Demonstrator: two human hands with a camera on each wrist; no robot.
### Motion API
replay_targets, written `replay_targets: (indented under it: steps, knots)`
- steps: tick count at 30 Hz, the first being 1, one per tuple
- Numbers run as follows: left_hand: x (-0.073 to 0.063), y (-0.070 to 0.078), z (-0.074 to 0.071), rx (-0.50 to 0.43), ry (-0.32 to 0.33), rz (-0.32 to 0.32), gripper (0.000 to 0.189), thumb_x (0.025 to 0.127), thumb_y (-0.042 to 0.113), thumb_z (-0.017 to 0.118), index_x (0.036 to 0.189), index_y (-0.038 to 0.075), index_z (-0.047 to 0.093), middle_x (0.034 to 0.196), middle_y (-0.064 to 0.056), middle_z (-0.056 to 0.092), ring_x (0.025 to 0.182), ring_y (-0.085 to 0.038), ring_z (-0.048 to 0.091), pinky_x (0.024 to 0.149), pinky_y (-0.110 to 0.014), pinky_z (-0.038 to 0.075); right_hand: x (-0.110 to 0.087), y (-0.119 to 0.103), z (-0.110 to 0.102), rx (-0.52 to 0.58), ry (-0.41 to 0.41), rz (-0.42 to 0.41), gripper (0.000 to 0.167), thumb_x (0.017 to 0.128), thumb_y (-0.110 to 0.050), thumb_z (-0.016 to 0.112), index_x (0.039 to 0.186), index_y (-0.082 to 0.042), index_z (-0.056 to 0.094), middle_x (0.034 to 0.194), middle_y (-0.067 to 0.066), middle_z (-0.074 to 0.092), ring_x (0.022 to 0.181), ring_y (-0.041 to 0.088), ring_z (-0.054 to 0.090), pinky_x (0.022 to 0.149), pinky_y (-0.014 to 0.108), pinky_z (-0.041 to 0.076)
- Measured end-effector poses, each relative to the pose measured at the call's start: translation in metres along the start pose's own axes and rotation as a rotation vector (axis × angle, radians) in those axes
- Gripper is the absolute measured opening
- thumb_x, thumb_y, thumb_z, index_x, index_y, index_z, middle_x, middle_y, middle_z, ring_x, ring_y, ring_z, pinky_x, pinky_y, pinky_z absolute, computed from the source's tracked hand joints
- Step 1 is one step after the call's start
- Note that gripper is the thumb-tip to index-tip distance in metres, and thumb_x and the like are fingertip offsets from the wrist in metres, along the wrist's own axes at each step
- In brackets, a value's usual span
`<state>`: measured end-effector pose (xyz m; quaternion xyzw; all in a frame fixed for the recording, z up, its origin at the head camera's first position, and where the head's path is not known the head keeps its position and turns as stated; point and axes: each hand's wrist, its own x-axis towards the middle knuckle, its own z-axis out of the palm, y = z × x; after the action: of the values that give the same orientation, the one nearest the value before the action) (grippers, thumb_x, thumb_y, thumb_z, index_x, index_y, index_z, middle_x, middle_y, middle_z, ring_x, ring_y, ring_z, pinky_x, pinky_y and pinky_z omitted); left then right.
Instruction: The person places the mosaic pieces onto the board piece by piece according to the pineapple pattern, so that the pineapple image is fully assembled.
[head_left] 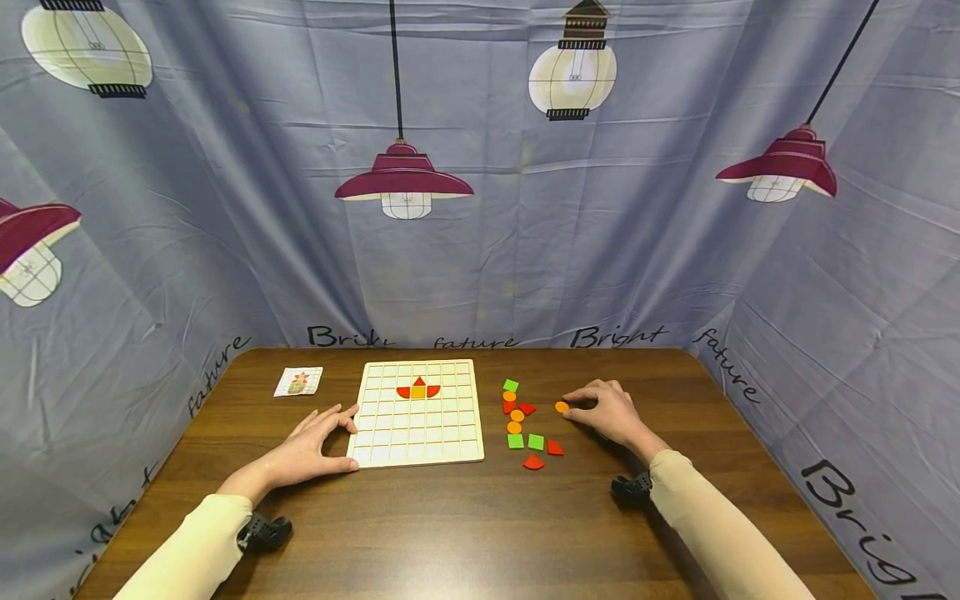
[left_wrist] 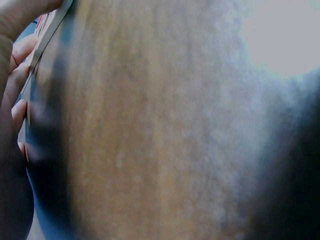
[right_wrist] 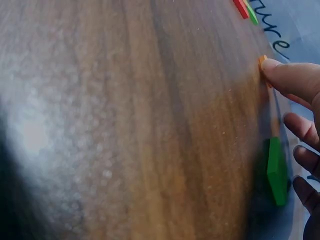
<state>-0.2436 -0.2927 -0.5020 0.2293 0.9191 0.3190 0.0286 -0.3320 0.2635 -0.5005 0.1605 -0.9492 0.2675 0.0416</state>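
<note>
My left hand (head_left: 306,450) rests at the left edge of a pale square grid board (head_left: 420,432), thumb by its near corner and fingertips along its side. On the board sit a red triangle (head_left: 419,382), a yellow-orange square (head_left: 417,392) and two red quarter-circle pieces (head_left: 403,392) flanking the square. With thumb and forefinger my right hand (head_left: 613,414) pinches an orange disc (head_left: 561,407) close over the table, right of the loose pieces. In the right wrist view a green piece (right_wrist: 276,172) lies below the other fingers, which hold nothing.
Between board and right hand lie loose orange discs (head_left: 517,416), green squares (head_left: 536,442) and red quarter-circle pieces (head_left: 533,462). A small card (head_left: 298,382) with a gridded picture lies at the back left of the wooden table (head_left: 450,533). A printed curtain (head_left: 480,250) hangs behind.
</note>
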Motion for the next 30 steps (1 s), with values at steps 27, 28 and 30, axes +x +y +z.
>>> replay_targets:
  steps: [27, 28, 30]
  knots:
    - [-0.0002, -0.0024, 0.0016, 0.011, 0.021, 0.019, 0.047, 0.083, 0.049, 0.082, 0.111, 0.021, 0.056, 0.159, -0.014, 0.042, 0.149, -0.046, 0.027, 0.119, -0.068, 0.006, 0.0040, 0.0009, 0.0066, 0.017, -0.014, -0.016, 0.026, 0.087, -0.041, 0.082, 0.110, -0.029, 0.080, 0.099, -0.010, 0.065, 0.106, 0.026, 0.051, 0.089, 0.051, 0.034]
    - [-0.0002, -0.0023, 0.0016, 0.010, 0.020, 0.019, 0.047, 0.083, 0.049, 0.082, 0.111, 0.021, 0.056, 0.159, -0.014, 0.042, 0.149, -0.046, 0.027, 0.119, -0.068, 0.006, 0.0038, 0.0005, 0.0066, 0.016, -0.011, -0.019, 0.025, 0.087, -0.041, 0.082, 0.109, -0.030, 0.080, 0.098, -0.010, 0.065, 0.106, 0.026, 0.051, 0.089, 0.051, 0.034]
    - [-0.0002, -0.0022, 0.0017, 0.007, 0.018, 0.019, 0.048, 0.083, 0.049, 0.082, 0.112, 0.021, 0.056, 0.159, -0.014, 0.042, 0.149, -0.046, 0.027, 0.119, -0.068, 0.006, 0.0037, -0.0004, 0.0066, 0.017, -0.005, -0.027, 0.023, 0.087, -0.041, 0.082, 0.107, -0.030, 0.080, 0.097, -0.011, 0.065, 0.106, 0.026, 0.051, 0.090, 0.051, 0.034]
